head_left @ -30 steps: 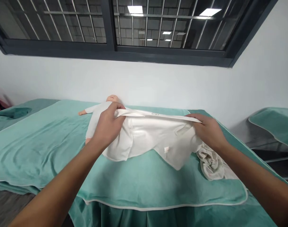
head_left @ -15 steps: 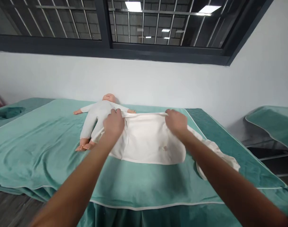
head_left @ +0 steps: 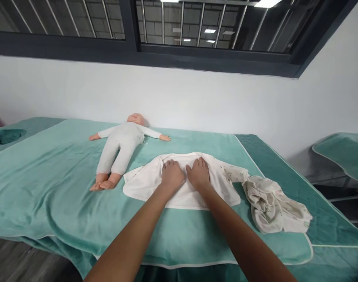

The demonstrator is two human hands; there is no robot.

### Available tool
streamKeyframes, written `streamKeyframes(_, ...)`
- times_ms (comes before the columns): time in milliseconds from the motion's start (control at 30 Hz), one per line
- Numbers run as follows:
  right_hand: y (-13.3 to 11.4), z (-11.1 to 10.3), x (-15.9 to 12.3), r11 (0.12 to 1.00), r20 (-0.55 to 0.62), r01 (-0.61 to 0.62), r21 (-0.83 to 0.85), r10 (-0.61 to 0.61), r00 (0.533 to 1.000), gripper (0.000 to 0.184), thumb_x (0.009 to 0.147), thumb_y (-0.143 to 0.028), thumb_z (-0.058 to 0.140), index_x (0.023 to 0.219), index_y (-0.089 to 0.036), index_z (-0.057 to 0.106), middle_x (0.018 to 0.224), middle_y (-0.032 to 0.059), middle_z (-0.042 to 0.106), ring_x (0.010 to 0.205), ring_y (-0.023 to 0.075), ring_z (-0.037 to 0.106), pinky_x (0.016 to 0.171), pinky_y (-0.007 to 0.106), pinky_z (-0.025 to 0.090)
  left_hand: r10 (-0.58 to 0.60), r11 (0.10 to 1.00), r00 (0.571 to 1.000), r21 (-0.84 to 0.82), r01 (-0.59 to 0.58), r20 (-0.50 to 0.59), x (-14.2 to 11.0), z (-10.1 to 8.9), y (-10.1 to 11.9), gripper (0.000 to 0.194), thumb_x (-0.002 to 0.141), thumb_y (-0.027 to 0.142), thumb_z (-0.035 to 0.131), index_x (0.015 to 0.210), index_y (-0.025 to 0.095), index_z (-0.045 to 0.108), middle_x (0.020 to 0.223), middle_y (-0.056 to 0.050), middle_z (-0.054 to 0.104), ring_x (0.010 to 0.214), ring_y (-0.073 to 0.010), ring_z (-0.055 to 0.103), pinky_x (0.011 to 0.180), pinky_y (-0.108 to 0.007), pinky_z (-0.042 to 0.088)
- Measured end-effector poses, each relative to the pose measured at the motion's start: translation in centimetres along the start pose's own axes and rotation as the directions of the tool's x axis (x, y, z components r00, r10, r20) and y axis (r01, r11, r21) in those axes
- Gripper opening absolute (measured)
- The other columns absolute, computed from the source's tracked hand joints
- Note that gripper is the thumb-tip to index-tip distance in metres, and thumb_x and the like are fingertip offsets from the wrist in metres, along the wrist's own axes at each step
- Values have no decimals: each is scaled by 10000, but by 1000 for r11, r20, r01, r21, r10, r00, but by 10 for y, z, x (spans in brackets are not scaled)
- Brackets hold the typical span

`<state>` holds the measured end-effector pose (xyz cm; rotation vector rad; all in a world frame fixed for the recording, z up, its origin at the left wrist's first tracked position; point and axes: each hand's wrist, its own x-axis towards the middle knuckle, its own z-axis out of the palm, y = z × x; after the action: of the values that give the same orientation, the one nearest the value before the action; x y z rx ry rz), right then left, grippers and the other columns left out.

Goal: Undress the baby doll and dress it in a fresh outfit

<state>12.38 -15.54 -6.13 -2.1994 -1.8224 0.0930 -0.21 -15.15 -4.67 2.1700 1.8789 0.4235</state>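
Observation:
A white baby shirt point(head_left: 149, 184) with a small print lies spread on the green sheet, one printed sleeve point(head_left: 236, 173) stretched out to the right. My left hand point(head_left: 173, 175) rests on the middle of the shirt, fingers bent slightly and apart on the cloth. Close beside it, my right hand point(head_left: 199, 174) presses on the fabric with its thumb held out. Creases run around both hands; the fingertips are partly hidden. Right of the shirt, touching its sleeve end, sits a crumpled printed baby garment point(head_left: 275, 205).
A baby doll point(head_left: 124, 137) in a white suit lies on its back to the left, head toward the wall point(head_left: 196, 102). The green sheet point(head_left: 64, 184) covers the bed. A barred window point(head_left: 190, 27) is above, and another green-covered surface point(head_left: 346, 152) stands at right.
Both hands have lowered the shirt from its held-up edge onto the sheet and let that edge go. They have moved closer together, onto the middle of the cloth.

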Motion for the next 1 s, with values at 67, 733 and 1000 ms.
streamKeyframes(67, 4, -1, 7, 999, -14, -43, -1, 43, 999, 681, 1003, -389, 384, 1497, 79, 352, 1553, 298, 389, 1469, 353, 342, 1194, 432, 259, -91, 996, 996, 11, 91, -14, 7, -3, -2, 436, 946, 211, 379, 1316, 78, 567, 1476, -248, 507, 1442, -362, 404, 1099, -597, 409)
streamKeyframes(733, 28, 8, 80, 1000, -179, -9, 24, 13, 984, 655, 1023, -409, 330, 1566, -51, 248, 1596, 241, 311, 1399, 403, 409, 1125, 502, 371, -17, 991, 977, 128, 45, -213, 83, 12, -31, 615, 1017, 402, 282, 1592, 183, 271, 1639, -139, 324, 1463, -368, 337, 1125, -576, 403)
streamKeyframes(1000, 37, 18, 109, 997, -59, -28, 73, 32, 998, 635, 1030, -446, 283, 1520, -47, 342, 1575, 245, 339, 1400, 361, 435, 1141, 447, 365, 2, 996, 997, 85, 4, -74, 111, 22, -36, 631, 1026, 390, 248, 1535, 32, 355, 1586, -210, 392, 1447, -336, 391, 1204, -430, 327)
